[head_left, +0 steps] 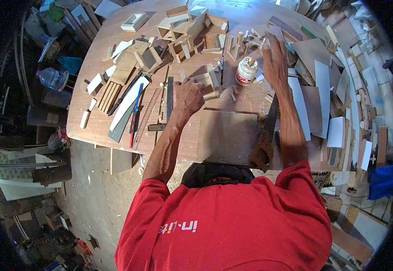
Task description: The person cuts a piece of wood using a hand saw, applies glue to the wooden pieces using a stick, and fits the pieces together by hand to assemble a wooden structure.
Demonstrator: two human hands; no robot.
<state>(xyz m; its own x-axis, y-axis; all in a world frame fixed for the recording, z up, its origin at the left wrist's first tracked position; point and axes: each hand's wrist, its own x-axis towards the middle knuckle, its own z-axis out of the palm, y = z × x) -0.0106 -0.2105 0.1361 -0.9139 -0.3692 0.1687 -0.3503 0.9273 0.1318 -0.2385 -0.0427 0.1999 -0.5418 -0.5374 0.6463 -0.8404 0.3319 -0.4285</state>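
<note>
The left hand is at a small wooden frame on the tabletop. Its fingers are curled in, but the tips are hidden, so one cannot tell how tightly they hold the wood. The frame sits just past that hand and a bit to its right, with its open side tilted up. The right hand is farther out, with its fingers reaching forward and a little bent. A tiny pale piece shows by the fingertips, but it is too small to tell if they pinch it. The glue jar stands upright between the two hands, so its long way goes up and down. It is just to the left of the right hand, which is much nearer to it than the left hand is. A stick pokes out of the jar's open top. The frame is on the other side of the jar, nearer the left hand. Closer to the person's body lie a flat board and a saw, with the saw below the right arm.
</note>
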